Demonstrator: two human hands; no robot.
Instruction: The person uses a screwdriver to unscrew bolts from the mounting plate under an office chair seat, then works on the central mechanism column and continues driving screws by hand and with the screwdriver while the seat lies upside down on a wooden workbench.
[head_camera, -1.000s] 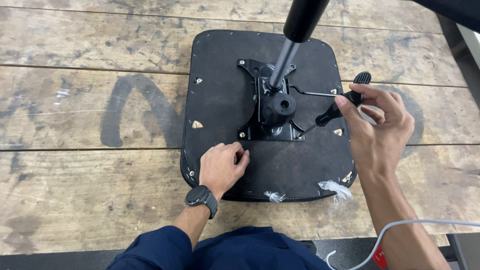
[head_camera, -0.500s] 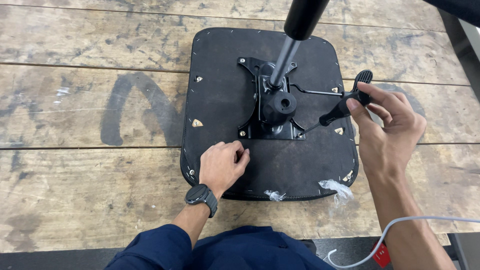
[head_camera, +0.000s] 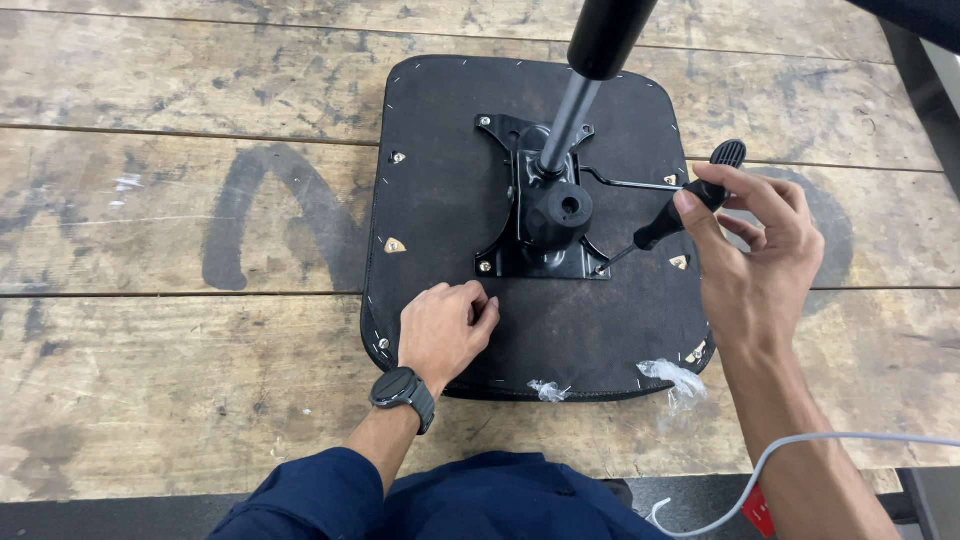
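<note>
Right hand (head_camera: 755, 250): fingers wrapped round the black handle of a screwdriver (head_camera: 685, 205), gripping it near its middle.
Screwdriver: slants down and away from the right hand toward the metal plate (head_camera: 545, 215); its thin shaft ends at the plate's near right corner. Whether the tip sits in a screw there, I cannot tell.
Left hand (head_camera: 445, 330): loosely curled, fingers bent under, holding nothing, pressed flat on the seat (head_camera: 440, 170). A dark watch (head_camera: 402, 390) sits on the wrist.
Seat: black, upside down on the wooden table (head_camera: 170, 230), lying under both hands.
Metal plate: black, bolted at the seat's centre, just beyond the left hand and beside the right.
Post (head_camera: 575, 100): grey shaft with a black sleeve, rising from the plate.
Lever (head_camera: 625, 183): thin wire rod running from the plate toward the right fingers.
</note>
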